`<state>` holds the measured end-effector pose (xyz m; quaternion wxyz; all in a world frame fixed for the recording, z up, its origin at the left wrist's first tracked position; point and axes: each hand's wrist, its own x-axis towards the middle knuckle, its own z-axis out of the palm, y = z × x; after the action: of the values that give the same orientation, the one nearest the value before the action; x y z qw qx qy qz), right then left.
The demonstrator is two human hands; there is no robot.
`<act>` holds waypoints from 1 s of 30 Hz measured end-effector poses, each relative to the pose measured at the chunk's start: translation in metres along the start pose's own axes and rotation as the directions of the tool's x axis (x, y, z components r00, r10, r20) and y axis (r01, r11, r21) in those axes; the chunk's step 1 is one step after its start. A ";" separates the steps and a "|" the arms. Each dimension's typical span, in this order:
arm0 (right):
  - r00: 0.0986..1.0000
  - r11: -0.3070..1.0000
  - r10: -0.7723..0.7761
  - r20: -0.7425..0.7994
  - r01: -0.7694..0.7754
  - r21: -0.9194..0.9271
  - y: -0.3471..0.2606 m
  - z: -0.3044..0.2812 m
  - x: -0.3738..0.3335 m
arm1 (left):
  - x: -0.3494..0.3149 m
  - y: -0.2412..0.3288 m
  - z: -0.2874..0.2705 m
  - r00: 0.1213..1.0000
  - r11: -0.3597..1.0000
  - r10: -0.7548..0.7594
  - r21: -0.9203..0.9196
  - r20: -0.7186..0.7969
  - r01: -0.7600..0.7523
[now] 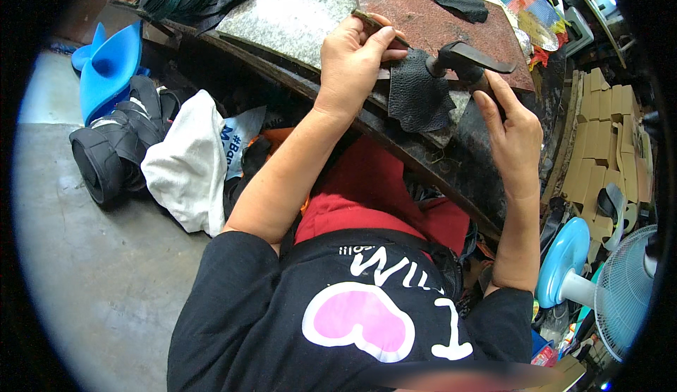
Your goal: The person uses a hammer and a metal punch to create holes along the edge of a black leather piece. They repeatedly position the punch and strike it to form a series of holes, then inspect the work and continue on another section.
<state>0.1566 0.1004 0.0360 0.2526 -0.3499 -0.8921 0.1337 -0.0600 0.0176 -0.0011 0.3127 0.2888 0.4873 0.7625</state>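
So — two hands (355,57) (513,120), one hammer (462,60)

Black T-shirt (275,307): large white capitals (451,335) across the front, beside a pink heart (360,321) edged in white.
Shirt, waist end: smaller white letters (360,249), too small for me to make out.
White printed sheet (248,119): bold blue lettering (229,138), partly hidden, just beside a white cloth (185,166).
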 end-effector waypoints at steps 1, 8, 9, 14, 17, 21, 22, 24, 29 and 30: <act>0.999 0.999 -0.052 -0.014 0.052 -0.005 -0.003 0.000 0.001 | 0.000 0.000 -0.001 0.999 0.998 0.017 0.061 0.049 -0.020; 1.000 1.000 0.006 -0.029 -0.006 0.015 -0.002 -0.002 0.001 | -0.001 0.000 0.005 0.981 0.927 0.157 0.327 0.113 -0.186; 1.000 1.000 0.004 -0.030 -0.004 0.018 0.001 -0.001 0.000 | -0.003 0.000 0.006 0.974 0.903 0.197 0.365 0.111 -0.225; 0.997 0.997 0.049 0.052 -0.052 0.058 0.002 -0.001 0.002 | 0.001 0.004 0.005 0.934 0.748 0.265 0.560 0.240 -0.356; 0.999 0.983 0.043 0.013 -0.045 0.179 -0.015 -0.021 0.015 | 0.005 0.007 0.004 0.871 0.602 0.338 0.629 0.357 -0.492; 0.976 0.785 0.029 -0.215 0.111 0.609 -0.031 -0.058 0.023 | 0.008 0.009 0.010 0.775 0.476 0.413 0.612 0.479 -0.632; 0.952 0.787 -0.017 -0.307 0.202 0.583 -0.031 -0.057 0.023 | 0.008 0.009 0.012 0.749 0.411 0.421 0.628 0.512 -0.660; 0.955 0.901 -0.187 -0.232 0.260 0.348 -0.029 -0.052 0.021 | 0.008 0.009 0.015 0.670 0.272 0.465 0.627 0.578 -0.730; 0.981 0.973 -0.012 -0.193 0.056 0.222 -0.022 -0.053 0.017 | 0.007 0.007 0.013 0.705 0.375 0.464 0.602 0.536 -0.705; 0.973 0.955 0.062 -0.223 0.006 0.295 -0.023 -0.058 0.017 | 0.008 0.007 0.013 0.710 0.404 0.477 0.588 0.519 -0.701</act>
<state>0.1643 0.0995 0.0998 0.4014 -0.3342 -0.8220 0.2269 -0.0570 0.0284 0.0113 -0.0665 0.6451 0.5731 0.5010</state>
